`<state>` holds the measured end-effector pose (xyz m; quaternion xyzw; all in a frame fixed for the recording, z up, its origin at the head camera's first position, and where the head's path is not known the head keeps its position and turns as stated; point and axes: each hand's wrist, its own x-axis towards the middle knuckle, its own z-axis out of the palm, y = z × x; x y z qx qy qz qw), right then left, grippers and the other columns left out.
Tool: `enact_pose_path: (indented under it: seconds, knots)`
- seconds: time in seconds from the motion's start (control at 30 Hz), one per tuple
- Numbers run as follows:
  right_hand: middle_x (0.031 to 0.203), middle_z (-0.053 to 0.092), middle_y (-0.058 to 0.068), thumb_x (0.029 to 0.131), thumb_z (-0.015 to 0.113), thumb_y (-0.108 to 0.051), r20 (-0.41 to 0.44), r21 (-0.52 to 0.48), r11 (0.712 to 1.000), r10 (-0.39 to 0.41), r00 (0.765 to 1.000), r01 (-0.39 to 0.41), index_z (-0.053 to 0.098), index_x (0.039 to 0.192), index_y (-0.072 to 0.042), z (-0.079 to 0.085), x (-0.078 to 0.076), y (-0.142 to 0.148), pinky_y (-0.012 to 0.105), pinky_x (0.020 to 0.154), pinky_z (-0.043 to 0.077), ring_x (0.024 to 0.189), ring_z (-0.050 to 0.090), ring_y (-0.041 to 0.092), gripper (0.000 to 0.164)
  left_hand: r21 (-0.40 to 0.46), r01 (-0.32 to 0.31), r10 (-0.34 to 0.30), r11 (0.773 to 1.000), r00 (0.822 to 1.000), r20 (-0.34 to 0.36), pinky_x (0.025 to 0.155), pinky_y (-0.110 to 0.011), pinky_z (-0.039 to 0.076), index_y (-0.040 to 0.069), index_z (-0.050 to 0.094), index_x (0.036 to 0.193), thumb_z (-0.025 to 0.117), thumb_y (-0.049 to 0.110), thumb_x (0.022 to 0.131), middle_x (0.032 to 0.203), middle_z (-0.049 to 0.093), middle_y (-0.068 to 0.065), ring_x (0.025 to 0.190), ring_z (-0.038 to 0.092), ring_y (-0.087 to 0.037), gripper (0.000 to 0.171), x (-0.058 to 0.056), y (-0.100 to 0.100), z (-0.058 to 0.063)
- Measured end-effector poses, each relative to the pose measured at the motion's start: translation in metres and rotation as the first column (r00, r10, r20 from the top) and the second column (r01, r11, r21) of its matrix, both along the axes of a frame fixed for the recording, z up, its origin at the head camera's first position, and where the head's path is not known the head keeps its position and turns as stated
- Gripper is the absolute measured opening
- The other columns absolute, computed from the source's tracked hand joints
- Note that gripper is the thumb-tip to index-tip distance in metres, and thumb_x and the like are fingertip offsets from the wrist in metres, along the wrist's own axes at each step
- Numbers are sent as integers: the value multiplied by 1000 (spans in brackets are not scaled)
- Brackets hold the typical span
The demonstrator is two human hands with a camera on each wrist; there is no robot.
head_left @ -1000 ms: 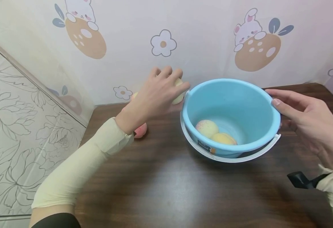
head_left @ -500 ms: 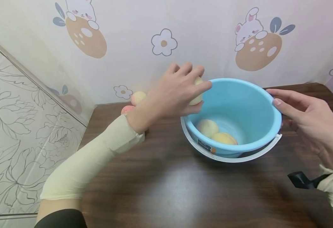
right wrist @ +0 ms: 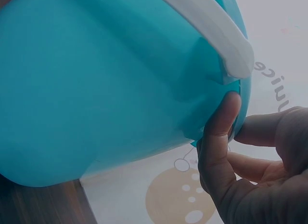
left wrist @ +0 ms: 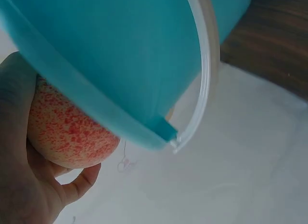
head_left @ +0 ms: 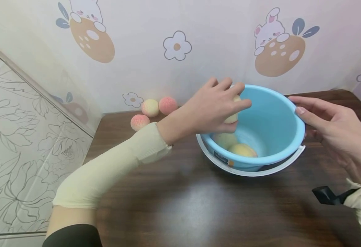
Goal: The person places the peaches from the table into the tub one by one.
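Note:
My left hand holds a pale yellow peach over the left part of the blue bucket. Red speckles cover the side of this peach seen in the left wrist view, where the bucket's rim hides part of it. Two more peaches lie at the bottom of the bucket, a pale one and a yellower one. On the right, my right hand pinches the bucket's rim between thumb and fingers, close below the handle joint in the right wrist view.
At the back left of the dark wooden table sit a pink peach, a yellow-pink peach and a red-pink peach. The bucket's white handle hangs down at the front. A patterned wall stands right behind.
My left hand has carried the peach rightward from beside the bucket to over its opening. The peaches on the table have come into fuller view. My right hand stays at the rim.

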<state>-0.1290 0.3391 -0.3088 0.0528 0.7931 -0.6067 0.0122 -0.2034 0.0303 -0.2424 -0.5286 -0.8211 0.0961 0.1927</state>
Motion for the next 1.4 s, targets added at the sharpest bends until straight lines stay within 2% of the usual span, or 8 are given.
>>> enact_pose_path:
  seconds: [0.13, 0.33, 0.47, 0.6, 0.73, 0.93, 1.07, 1.4]
  knots:
    - [106, 76, -20, 103, 65, -23, -3, 0, 1000, 1, 1000, -1, 56, 150, -25, 0, 0, 0, 37, 56, 62, 66, 76, 18, 48, -44, -1, 3, 999, 999, 33, 81, -38, 42, 29, 61, 128, 44, 40, 95, 122, 58, 0, 99, 53, -22, 38, -2, 7, -5]
    - [110, 73, -22, 103, 65, -24, -12, 40, 999, -8, 1000, 8, 54, 151, -24, -2, 0, 0, 36, 57, 62, 66, 74, 18, 50, -113, 13, 5, 994, 988, 153, 79, -37, 42, 29, 62, 127, 48, 39, 94, 115, 58, 1, 96, 53, -20, 38, -8, 15, -9]
    - [109, 74, -20, 102, 66, -24, -7, 7, 1000, -5, 1000, 5, 55, 151, -24, -2, 1, 0, 36, 56, 62, 66, 74, 19, 50, -193, 10, 31, 981, 977, 210, 83, -36, 44, 32, 60, 130, 49, 42, 94, 119, 59, 2, 101, 55, -19, 39, -14, 20, -11]
    - [108, 73, -22, 103, 65, -25, -10, 64, 998, -8, 1000, 9, 54, 151, -25, -1, 0, -2, 36, 56, 62, 66, 74, 18, 49, -262, 26, 43, 965, 966, 254, 89, -37, 45, 32, 60, 133, 52, 45, 95, 122, 59, 2, 106, 55, -19, 40, -19, 23, -13]
    - [108, 72, -24, 104, 64, -26, -11, 83, 996, -11, 1000, 12, 53, 152, -26, -1, 0, -3, 37, 56, 62, 66, 75, 19, 49, -304, 39, 49, 952, 960, 277, 94, -39, 46, 31, 60, 134, 54, 46, 96, 123, 60, 1, 108, 56, -20, 40, -24, 26, -16]
    - [108, 76, -18, 102, 67, -22, -8, -32, 999, -5, 1000, 5, 57, 149, -23, 0, 0, -2, 38, 55, 61, 66, 75, 19, 48, -333, 59, 33, 941, 964, 263, 92, -40, 47, 31, 64, 129, 60, 44, 95, 123, 61, 0, 110, 57, -22, 37, -29, 32, -23]
    - [108, 75, -18, 102, 67, -22, -9, -23, 1000, -7, 1000, 7, 56, 150, -23, 0, 0, -2, 37, 55, 61, 66, 75, 19, 49, -365, 78, 24, 928, 964, 266, 91, -39, 46, 31, 66, 127, 63, 40, 98, 126, 59, -1, 112, 55, -23, 30, -32, 38, -27]
    - [109, 77, -15, 102, 66, -19, -15, -92, 996, 9, 1000, -10, 58, 148, -21, -1, -1, -1, 38, 54, 61, 66, 75, 19, 47, -360, 129, -9, 924, 948, 317, 93, -32, 48, 28, 66, 131, 66, 30, 100, 133, 57, -2, 115, 50, -22, 31, -34, 44, -32]
